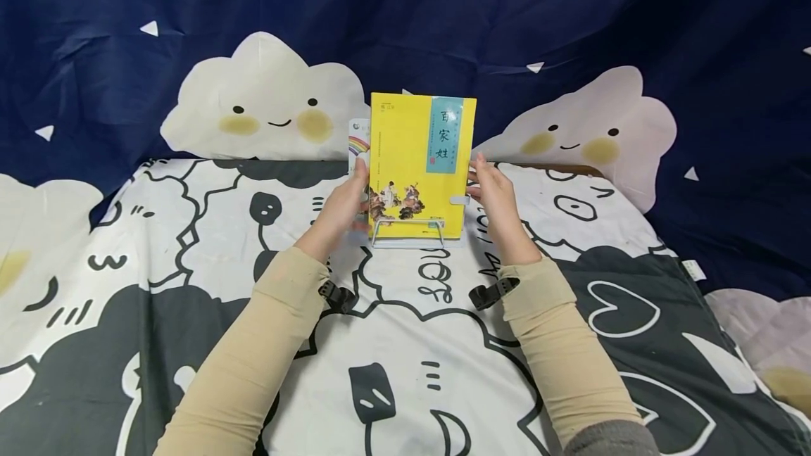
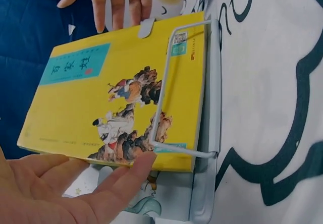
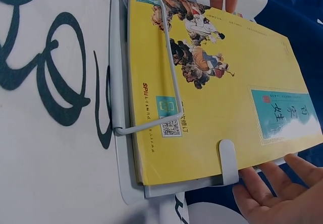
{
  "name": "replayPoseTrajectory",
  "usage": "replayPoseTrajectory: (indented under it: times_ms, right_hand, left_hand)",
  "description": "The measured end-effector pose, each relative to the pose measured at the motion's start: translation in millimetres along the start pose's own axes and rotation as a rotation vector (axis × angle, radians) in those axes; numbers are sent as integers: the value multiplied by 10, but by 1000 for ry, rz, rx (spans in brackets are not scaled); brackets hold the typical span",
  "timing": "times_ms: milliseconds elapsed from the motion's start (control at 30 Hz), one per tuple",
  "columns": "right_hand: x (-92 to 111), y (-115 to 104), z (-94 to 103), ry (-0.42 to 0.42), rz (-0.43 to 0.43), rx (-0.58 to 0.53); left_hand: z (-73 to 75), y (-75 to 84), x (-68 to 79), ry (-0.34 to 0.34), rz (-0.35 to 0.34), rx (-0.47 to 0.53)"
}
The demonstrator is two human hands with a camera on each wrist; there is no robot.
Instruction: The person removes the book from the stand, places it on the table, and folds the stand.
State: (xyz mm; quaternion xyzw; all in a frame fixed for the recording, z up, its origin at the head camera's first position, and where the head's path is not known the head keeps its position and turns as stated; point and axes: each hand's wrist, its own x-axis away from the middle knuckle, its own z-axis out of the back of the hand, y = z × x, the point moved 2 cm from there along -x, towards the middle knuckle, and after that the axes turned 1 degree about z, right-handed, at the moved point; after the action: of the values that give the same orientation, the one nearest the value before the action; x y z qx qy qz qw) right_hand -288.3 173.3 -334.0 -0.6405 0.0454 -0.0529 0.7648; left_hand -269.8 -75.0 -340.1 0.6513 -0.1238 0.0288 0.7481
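A yellow book (image 1: 405, 153) with a blue title panel stands upright, leaning back slightly, on a pale metal book stand (image 2: 214, 82). The stand's wire bar (image 3: 174, 77) crosses the book's lower front, and a small side clip (image 3: 228, 161) laps over its right edge. My left hand (image 1: 342, 201) is at the book's left edge, fingers mostly straight, fingertips right at the cover's side in the left wrist view. On the opposite side, my right hand (image 1: 498, 204) has loosely extended fingers along the right edge, just above the clip. Part of each hand's fingers is hidden behind the book.
A pale panel with a rainbow (image 1: 359, 145) shows behind the book's left side. Underneath lies a black-and-white cartoon cloth (image 1: 405, 343). A dark blue curtain (image 1: 443, 20) with smiling clouds hangs close behind. Black straps with cameras (image 1: 338, 296) are on both wrists.
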Motion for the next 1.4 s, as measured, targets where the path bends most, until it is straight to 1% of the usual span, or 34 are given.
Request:
replayPoseTrajectory:
  times_ms: [133,333,433,633,867,967,1033,1167,1300,1400]
  right_hand:
    - [-8,-39,-13,6,-11,-10]
    - [-25,-93,-41,18,-14,2]
    - [-32,-97,-65,21,-26,5]
    - [-53,-93,-111,16,-29,14]
    - [-40,-118,-160,4,-1,-6]
    - [-36,-119,-180,-1,10,-1]
    - [-39,-119,-191,3,15,2]
    - [-45,-128,-215,20,22,-6]
    - [-39,-153,-238,33,16,-19]
    - [-24,-159,-263,33,25,-61]
  left_hand:
    - [28,-11,-11,33,-17,-26]
    - [67,-6,-36,105,-116,-113]
    - [87,-3,-50,150,-141,-149]
    - [116,-12,-72,225,-151,-190]
    - [136,-12,-86,304,-118,-227]
    - [144,-7,-91,342,-123,-257]
    - [150,-4,-94,350,-140,-284]
    - [171,-8,-95,341,-173,-334]
    - [200,-5,-100,347,-204,-352]
    - [214,9,-92,362,-241,-357]
